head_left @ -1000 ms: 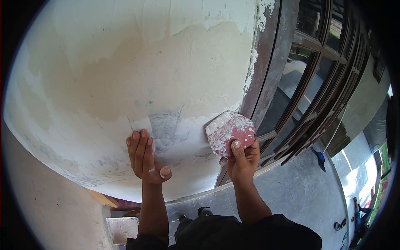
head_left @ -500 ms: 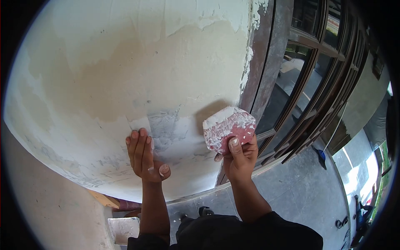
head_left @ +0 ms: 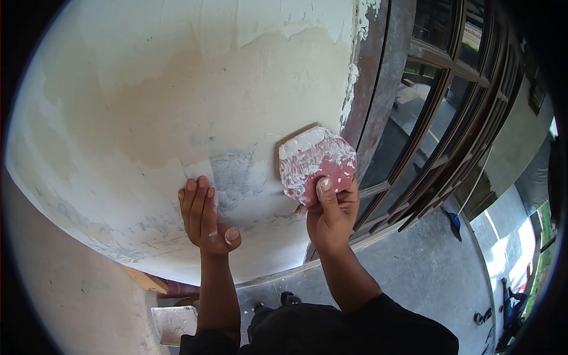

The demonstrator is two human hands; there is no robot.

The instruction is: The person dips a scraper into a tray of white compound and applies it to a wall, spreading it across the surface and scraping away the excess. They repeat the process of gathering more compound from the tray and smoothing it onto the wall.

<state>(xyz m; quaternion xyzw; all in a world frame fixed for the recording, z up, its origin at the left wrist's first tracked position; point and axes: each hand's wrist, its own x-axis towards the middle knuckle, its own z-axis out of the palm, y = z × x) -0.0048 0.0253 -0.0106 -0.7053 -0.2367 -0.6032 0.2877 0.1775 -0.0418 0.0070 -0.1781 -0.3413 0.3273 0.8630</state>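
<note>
My left hand [head_left: 204,216] lies against the plastered wall [head_left: 266,89], its fingers stretched upward side by side and the thumb held apart. A pale edge shows along the right side of its fingers, next to a grey, streaky patch [head_left: 234,177]. In my right hand [head_left: 334,216] is a flat, angular red putty board [head_left: 319,168], the thumb pressed on its face and the fingers behind it. White putty covers its upper part and speckles the rest. The board is close in front of the wall, near the wall's right edge.
A dark door frame [head_left: 376,77] and paned windows [head_left: 441,112] border the wall on the right. Below is the grey tiled floor [head_left: 402,266], with a blue-headed broom [head_left: 454,225] farther off. A white-smeared container [head_left: 174,325] stands at lower left.
My right hand has moved the putty board up and slightly left, and the board has tilted a little. My left hand stays nearly where it was.
</note>
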